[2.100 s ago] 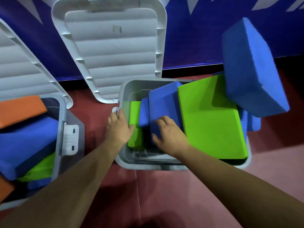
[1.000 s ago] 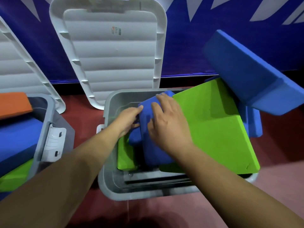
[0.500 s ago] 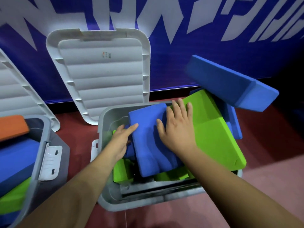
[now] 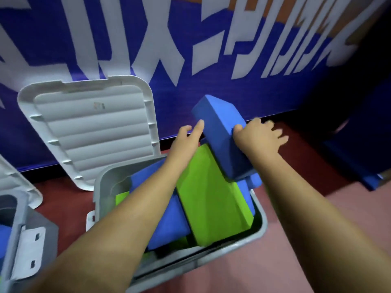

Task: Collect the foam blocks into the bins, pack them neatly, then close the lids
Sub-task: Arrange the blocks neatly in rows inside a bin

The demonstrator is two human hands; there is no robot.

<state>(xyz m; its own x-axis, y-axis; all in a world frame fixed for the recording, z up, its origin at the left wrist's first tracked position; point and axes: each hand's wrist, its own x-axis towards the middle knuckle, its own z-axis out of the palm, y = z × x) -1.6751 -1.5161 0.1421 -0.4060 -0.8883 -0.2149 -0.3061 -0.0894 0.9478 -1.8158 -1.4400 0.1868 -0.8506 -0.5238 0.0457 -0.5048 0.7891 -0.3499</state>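
A grey bin (image 4: 259, 231) stands in the middle, holding several foam blocks. A large green block (image 4: 211, 197) lies tilted on top, with a blue block (image 4: 167, 218) beside it on the left. Over the bin's far right corner a big blue block (image 4: 220, 132) is held up on a slant. My left hand (image 4: 186, 140) touches its left side with straight fingers. My right hand (image 4: 258, 136) grips its right edge, thumb on the near face. The bin's white lid (image 4: 88, 127) leans open against the wall.
A second grey bin (image 4: 19, 233) with a white latch sits at the left edge, its lid (image 4: 14, 185) also open. A blue banner with white lettering (image 4: 190, 49) runs behind. Another blue block (image 4: 359, 163) lies on the red floor at the right.
Both hands left the blue block inside the bin and reached up to the big blue block at the far right corner. The camera tilted up toward the wall.
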